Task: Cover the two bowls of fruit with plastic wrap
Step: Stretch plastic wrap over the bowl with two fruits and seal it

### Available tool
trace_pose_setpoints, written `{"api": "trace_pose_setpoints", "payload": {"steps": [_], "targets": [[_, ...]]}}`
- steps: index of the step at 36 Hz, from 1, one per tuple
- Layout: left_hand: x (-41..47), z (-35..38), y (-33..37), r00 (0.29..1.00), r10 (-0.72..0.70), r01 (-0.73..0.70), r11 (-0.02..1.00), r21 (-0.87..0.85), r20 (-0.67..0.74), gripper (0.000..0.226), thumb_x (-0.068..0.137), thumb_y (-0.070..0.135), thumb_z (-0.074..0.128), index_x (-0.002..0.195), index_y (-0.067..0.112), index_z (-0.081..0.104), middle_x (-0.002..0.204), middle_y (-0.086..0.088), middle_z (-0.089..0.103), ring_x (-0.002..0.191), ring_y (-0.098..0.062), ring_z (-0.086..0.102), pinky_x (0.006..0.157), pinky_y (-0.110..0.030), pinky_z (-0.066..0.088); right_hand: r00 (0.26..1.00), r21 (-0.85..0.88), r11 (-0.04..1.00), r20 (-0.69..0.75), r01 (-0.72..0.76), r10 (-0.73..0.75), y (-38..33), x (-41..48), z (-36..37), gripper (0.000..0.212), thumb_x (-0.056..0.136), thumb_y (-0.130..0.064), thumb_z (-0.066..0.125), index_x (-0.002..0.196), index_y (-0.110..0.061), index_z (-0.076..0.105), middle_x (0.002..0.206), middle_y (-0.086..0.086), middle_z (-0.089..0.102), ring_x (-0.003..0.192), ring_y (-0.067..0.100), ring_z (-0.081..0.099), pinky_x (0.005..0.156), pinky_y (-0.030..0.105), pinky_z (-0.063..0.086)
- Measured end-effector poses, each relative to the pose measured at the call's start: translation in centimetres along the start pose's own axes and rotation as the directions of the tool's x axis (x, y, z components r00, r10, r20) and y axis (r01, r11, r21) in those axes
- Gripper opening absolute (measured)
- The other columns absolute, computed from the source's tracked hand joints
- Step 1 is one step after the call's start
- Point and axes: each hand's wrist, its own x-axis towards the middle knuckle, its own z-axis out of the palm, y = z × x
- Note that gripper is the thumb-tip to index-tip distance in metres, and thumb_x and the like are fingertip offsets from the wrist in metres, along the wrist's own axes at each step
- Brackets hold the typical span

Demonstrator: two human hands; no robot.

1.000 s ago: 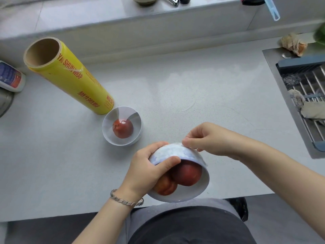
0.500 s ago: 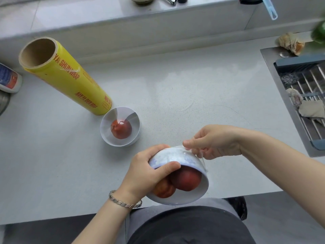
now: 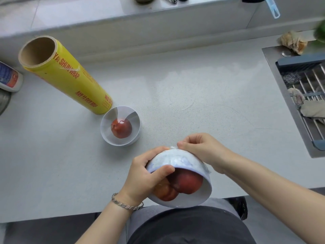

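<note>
A white bowl (image 3: 177,162) holding two red fruits (image 3: 189,182) is tipped toward me above the counter's front edge, its mouth covered with clear film. My left hand (image 3: 144,175) grips its left rim, thumb across the mouth. My right hand (image 3: 202,150) pinches the plastic wrap (image 3: 173,147) against the bowl's upturned underside. A second white bowl (image 3: 112,140) with one red fruit (image 3: 121,128) stands on the counter, film stretched over its top. The yellow plastic wrap roll (image 3: 70,80) lies just behind that bowl.
A sink (image 3: 274,71) with a metal rack (image 3: 311,88) and rags fills the right side. A labelled container (image 3: 8,78) lies at the left edge. A raised ledge (image 3: 123,18) runs along the back. The grey counter (image 3: 193,95) spreads between.
My right hand pulled the film outward off the bowl, then came back and now presses it against the bowl's underside. The left hand kept its hold on the tilted bowl.
</note>
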Motion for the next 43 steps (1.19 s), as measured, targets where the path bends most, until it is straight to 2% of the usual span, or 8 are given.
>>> {"api": "trace_pose_setpoints", "payload": {"steps": [7,12,15,18,26,34,38,43], "targets": [[-0.3,-0.1,0.0,0.999,-0.001,0.002,1.000,-0.003,0.041,0.039,0.054,0.042,0.069,0.091,0.029,0.066,0.092,0.024,0.071,0.090,0.003,0.065,0.078,-0.011,0.047,0.963,0.048,0.978,0.189,-0.202,0.190,0.0,-0.5,-1.0,0.014,0.079,-0.017,0.071,0.070,-0.013,0.061,0.059,0.000,0.054,0.045,0.006,0.047,0.044,0.013,0.042],[-0.3,0.0,0.2,1.000,-0.011,0.011,1.000,-0.011,0.016,0.039,0.053,0.045,0.068,0.089,0.029,0.067,0.092,0.019,0.072,0.088,-0.001,0.066,0.077,-0.013,0.048,0.973,-0.004,0.983,-0.137,0.186,-0.185,-0.5,-1.6,-1.9,0.012,0.080,-0.009,0.069,0.079,-0.020,0.068,0.082,-0.002,0.069,0.070,0.004,0.064,0.065,0.007,0.047],[-0.2,-0.2,0.3,1.000,-0.023,0.023,1.000,-0.002,-0.006,0.039,0.053,0.047,0.068,0.089,0.032,0.068,0.092,0.017,0.072,0.086,-0.002,0.066,0.075,-0.013,0.048,0.903,-0.059,0.901,0.026,0.429,-0.428,-1.5,-3.7,-2.2,0.011,0.085,-0.026,0.062,0.090,-0.026,0.072,0.095,-0.011,0.072,0.096,-0.003,0.063,0.086,0.012,0.046],[0.0,-0.2,0.2,1.000,-0.023,0.023,1.000,0.002,-0.014,0.043,0.053,0.048,0.068,0.091,0.030,0.067,0.093,0.015,0.072,0.087,-0.003,0.066,0.075,-0.014,0.049,0.870,-0.194,0.857,0.240,0.477,-0.430,-1.1,-4.6,-1.2,0.027,0.083,-0.036,0.056,0.107,-0.031,0.068,0.111,-0.025,0.064,0.110,-0.010,0.054,0.094,0.007,0.038],[0.2,-0.6,0.2,0.999,-0.025,0.025,1.000,0.005,-0.046,0.051,0.053,0.051,0.067,0.097,0.025,0.067,0.098,0.005,0.071,0.093,-0.005,0.065,0.081,-0.016,0.048,0.896,-0.251,0.879,0.298,0.406,-0.329,-1.2,-3.7,-0.2,0.042,0.078,-0.038,0.069,0.117,-0.046,0.055,0.115,-0.031,0.056,0.110,-0.015,0.050,0.091,0.005,0.039],[0.4,-0.6,0.3,0.993,-0.050,0.041,0.995,-0.091,-0.107,0.055,0.048,0.061,0.072,0.092,0.029,0.066,0.084,0.020,0.072,0.082,0.005,0.065,0.073,-0.010,0.048,0.921,-0.080,0.965,0.328,0.251,-0.213,-0.3,-3.0,-1.3,0.050,0.057,-0.055,0.067,0.104,-0.038,0.063,0.103,-0.015,0.068,0.098,0.001,0.063,0.084,0.018,0.050],[0.8,-0.7,-0.2,0.970,-0.087,0.026,0.965,-0.260,-0.227,0.069,0.051,0.076,0.069,0.092,0.021,0.073,0.095,0.000,0.074,0.095,-0.017,0.066,0.083,-0.033,0.052,0.906,0.129,0.971,0.352,0.201,-0.234,0.8,-3.4,-2.2,0.049,0.066,-0.047,0.069,0.109,-0.025,0.064,0.107,-0.007,0.070,0.103,0.010,0.065,0.083,0.017,0.048],[0.8,0.1,0.3,0.973,-0.200,0.123,0.873,-0.472,-0.115,0.057,0.057,0.063,0.074,0.090,0.016,0.074,0.095,-0.007,0.073,0.090,-0.019,0.067,0.065,-0.023,0.055,0.929,0.309,0.918,0.193,0.247,-0.315,1.2,-3.0,-2.0,0.028,0.065,-0.036,0.066,0.089,-0.023,0.072,0.087,-0.005,0.073,0.084,0.008,0.068,0.071,0.015,0.050]]}}
